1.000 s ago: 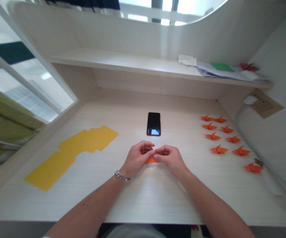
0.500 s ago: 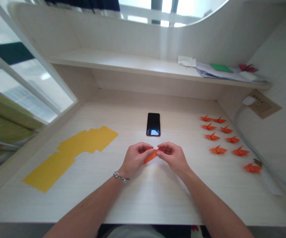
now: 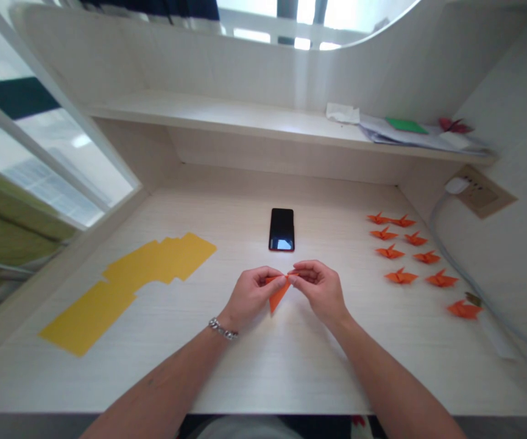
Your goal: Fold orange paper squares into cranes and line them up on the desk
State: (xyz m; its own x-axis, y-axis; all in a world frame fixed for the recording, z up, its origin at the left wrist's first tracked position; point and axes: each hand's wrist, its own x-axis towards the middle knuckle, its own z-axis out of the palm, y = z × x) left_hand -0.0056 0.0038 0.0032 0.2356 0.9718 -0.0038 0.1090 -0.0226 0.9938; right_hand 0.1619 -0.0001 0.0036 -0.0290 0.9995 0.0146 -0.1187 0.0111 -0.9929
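Near the black phone (image 3: 282, 230), the left hand (image 3: 251, 294) and right hand (image 3: 323, 291) pinch folded orange paper (image 3: 278, 296) — both hands nearly meeting.

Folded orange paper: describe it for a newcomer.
Over the pale desk, nearer the camera than the smartphone, are the left hand and right hand. Both pinch the folded orange paper; unlike the orange paper cranes at right, it is held.

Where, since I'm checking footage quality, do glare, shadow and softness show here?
Head view throughout: a bright patch reflects in the black phone, and white glare fills parts of the top panel; faint, diffuse shadow lies below the right hand; the red item on the shelf looks soft.
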